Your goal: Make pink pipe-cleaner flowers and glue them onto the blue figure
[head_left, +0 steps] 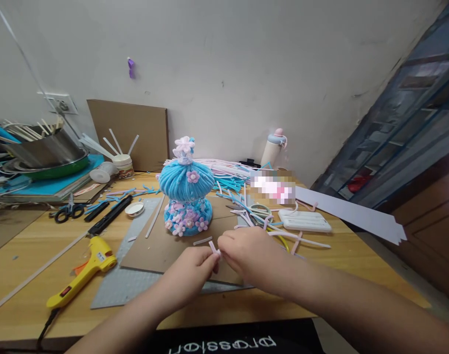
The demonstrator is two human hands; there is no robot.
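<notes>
My left hand (200, 265) and my right hand (248, 250) meet over the front of a cardboard sheet (154, 255). Between their pinched fingers is a short pale pink pipe cleaner (214, 247), partly hidden by the fingertips. Just behind them a loose pale strip (202, 241) lies on the cardboard. Farther back stands a blue pipe-cleaner craft (186, 182), with a rounded top and a wider base, dotted with pink and lilac flowers. Right of my right hand lie loose pink, white and blue pipe cleaners (301, 240).
At left lie a yellow glue gun (86, 273), black-handled scissors (70, 211) and a black cutter (109, 216). A grey cutting mat (109, 290) sits under the cardboard. A white power bank (305, 221) and a bottle (273, 150) stand to the right; a metal bowl (49, 150) is at far left.
</notes>
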